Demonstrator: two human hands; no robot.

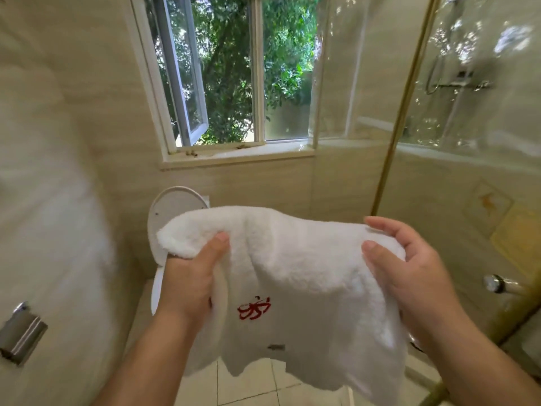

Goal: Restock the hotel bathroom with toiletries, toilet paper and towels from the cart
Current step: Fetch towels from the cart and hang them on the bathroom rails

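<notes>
- Bare forearms came up from the bottom edge, closest of all, and between them hung a white towel (295, 268), held up in the air in front of the toilet and above the floor tiles (248, 385).
- At the far left, a brushed metal holder (18, 332) was fixed to the beige wall, with a blurred white shape above it that could not be made out.
- Next, the left hand (190, 276) gripped the towel's upper left corner: the thumb lay on top of the bunched cloth, and the other fingers were hidden beneath it.
- Behind that hand, the toilet lid (172, 209) stood raised against the wall.
- Above it, the window (234, 71) had its left pane swung open, with green trees outside.
- On the towel's hanging front, a red emblem (253, 307) was stitched, with a small dark tag just below it.
- The right hand (409, 271) held the towel's upper right edge, thumb pressed on the near side and fingers curled over the top.
- Farther right, a brass-coloured post (401, 112) framed the glass shower screen (483, 112).
- Low on the right, a chrome knob (494, 284) stuck out from the glass.
</notes>
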